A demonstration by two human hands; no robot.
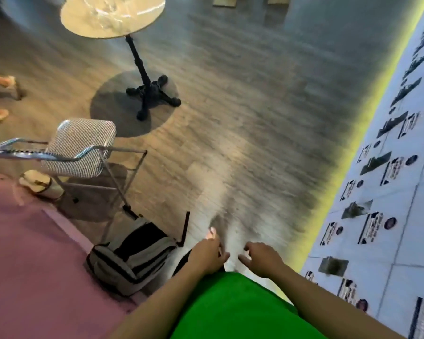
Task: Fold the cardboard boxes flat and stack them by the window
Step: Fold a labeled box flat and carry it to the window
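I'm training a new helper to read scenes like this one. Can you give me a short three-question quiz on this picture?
1. True or false: both hands hold cardboard.
2. What lies on the floor just left of the left hand? A) backpack B) bucket C) ladder
3. Fill in: the chair stands nearer the camera than the round ____.

Key:
1. False; the left hand and right hand hold nothing, fingers loosely curled.
2. A, the backpack.
3. table.
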